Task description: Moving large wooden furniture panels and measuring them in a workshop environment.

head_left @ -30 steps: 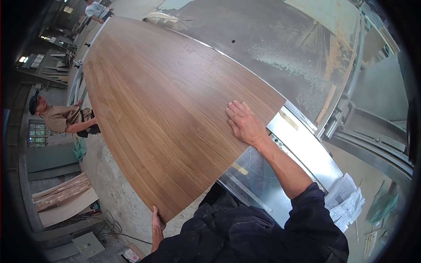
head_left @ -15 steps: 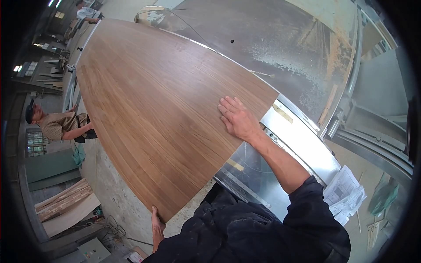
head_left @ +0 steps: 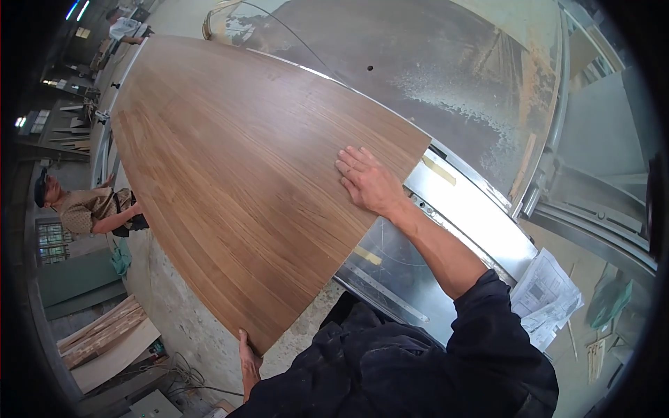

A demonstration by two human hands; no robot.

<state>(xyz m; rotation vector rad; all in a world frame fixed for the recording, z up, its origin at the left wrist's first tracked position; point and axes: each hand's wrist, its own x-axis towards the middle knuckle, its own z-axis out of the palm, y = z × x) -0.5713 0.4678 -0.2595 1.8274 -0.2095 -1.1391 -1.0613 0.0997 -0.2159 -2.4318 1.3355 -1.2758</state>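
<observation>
A long, flat brown wood-grain panel [head_left: 265,174] spanned the frame's centre; the bare right hand [head_left: 369,184] lay flat on it, fingers slightly spread, seemingly steadying; the bare left hand [head_left: 249,359] met its lower corner, probably supporting, grip hidden from me

The large, flat wood-grain panel [head_left: 244,174] is warm brown, streaked lengthwise with darker lines. The smooth metal surface [head_left: 481,212] is silvery, its short tape strip [head_left: 440,171] pale yellow; the broad worn surface [head_left: 418,45] is dark grey, blotched whitish and tan. The crumpled paper sheets [head_left: 546,296] are white with grey linework.
</observation>
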